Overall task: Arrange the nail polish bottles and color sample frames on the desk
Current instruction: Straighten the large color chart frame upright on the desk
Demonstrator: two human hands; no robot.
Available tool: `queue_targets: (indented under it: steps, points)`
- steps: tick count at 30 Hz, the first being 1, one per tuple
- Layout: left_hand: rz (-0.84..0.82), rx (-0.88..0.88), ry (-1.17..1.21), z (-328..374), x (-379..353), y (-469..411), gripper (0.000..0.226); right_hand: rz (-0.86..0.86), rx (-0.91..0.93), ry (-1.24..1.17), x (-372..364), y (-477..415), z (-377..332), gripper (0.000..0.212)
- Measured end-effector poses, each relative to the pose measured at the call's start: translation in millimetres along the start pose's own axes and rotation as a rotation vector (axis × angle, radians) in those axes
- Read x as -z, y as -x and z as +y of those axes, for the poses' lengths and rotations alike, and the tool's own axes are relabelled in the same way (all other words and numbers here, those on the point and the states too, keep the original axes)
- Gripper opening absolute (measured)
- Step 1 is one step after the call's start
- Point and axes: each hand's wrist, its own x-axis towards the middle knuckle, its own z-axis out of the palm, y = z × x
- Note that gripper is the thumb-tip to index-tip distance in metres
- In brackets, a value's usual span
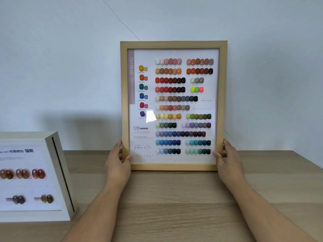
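Note:
A tall wooden color sample frame (173,44) stands upright on the desk (174,198), its back toward the wall. Rows of many small colored nail swatches fill its white card. My left hand (117,163) grips the frame's lower left edge, thumb on the front glass. My right hand (229,161) grips the lower right edge the same way. A second, white color sample frame (57,154) lies tilted at the left, showing brown and amber swatches. No nail polish bottles are in view.
A pale wall (70,67) rises right behind the desk, with a thin crack line running down it. Bare wooden desk surface stretches in front of the upright frame and to its right.

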Motion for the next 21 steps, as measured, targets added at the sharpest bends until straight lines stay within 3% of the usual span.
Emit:
queue_targets:
  steps: [7, 21]
  points:
    - [0.045, -0.073, -0.005, 2.5, 4.5, 2.2, 0.066, 0.104, 0.064, -0.018, 3.6, 5.7, 0.3, 0.058]
    - [0.045, -0.108, 0.000, 4.4, 5.9, 2.0, 0.075, 0.090, 0.001, -0.088, 3.2, 0.7, 4.9, 0.064]
